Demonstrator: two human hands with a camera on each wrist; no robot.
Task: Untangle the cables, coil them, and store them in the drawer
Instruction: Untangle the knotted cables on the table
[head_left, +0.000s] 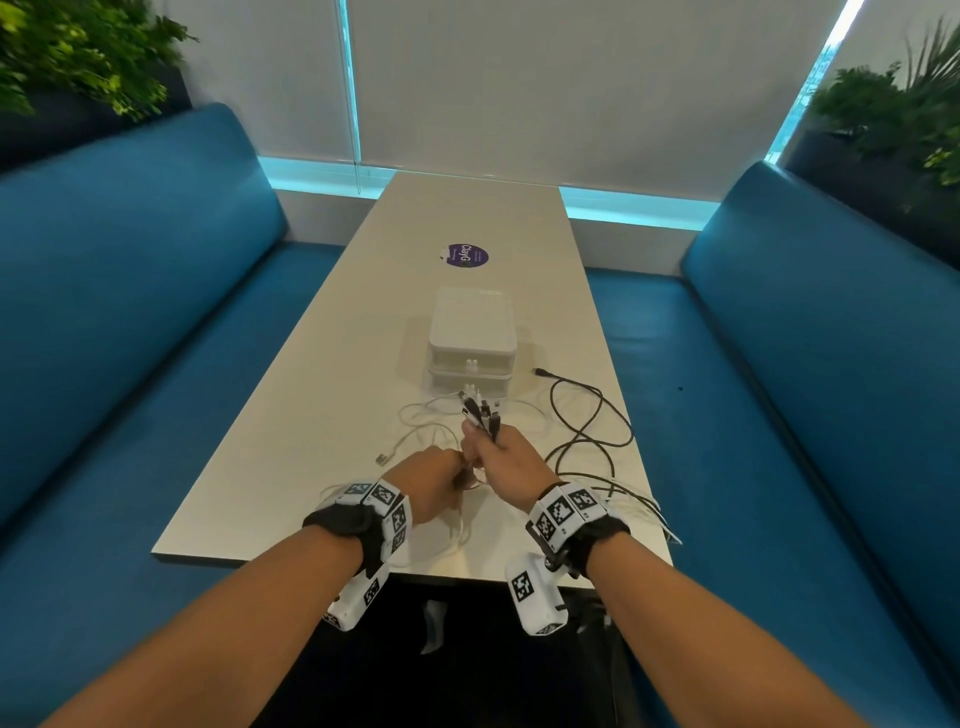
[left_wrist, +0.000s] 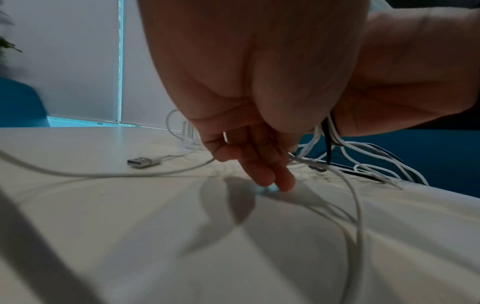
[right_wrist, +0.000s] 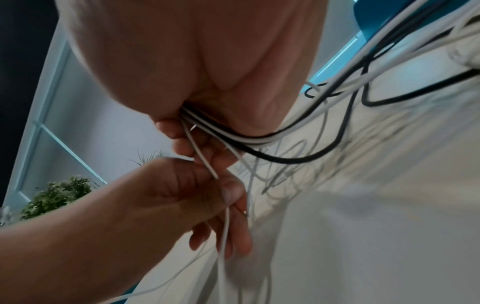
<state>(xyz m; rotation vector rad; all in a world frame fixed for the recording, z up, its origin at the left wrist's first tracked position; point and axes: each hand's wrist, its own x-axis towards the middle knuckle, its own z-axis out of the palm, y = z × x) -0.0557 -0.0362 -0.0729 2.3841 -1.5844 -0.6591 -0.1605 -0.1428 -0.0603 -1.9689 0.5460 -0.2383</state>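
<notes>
My right hand (head_left: 498, 452) grips a bundle of cable ends (head_left: 480, 413), black and white, with the plugs sticking up above the fist. The bundle's strands (right_wrist: 233, 133) leave the bottom of that fist and trail over the table. My left hand (head_left: 436, 478) sits just left of it and pinches one white cable (right_wrist: 207, 164) between thumb and forefinger, close under the right fist. A black cable (head_left: 587, 431) loops over the table to the right. A white USB plug (head_left: 383, 459) lies to the left. The white drawer box (head_left: 472, 343) stands behind, both drawers closed.
The long white table (head_left: 467, 218) has blue benches (head_left: 130, 312) on both sides and a purple round sticker (head_left: 466, 255) beyond the box. White cable loops (head_left: 644, 512) hang over the table's near right edge. Plants stand in both far corners.
</notes>
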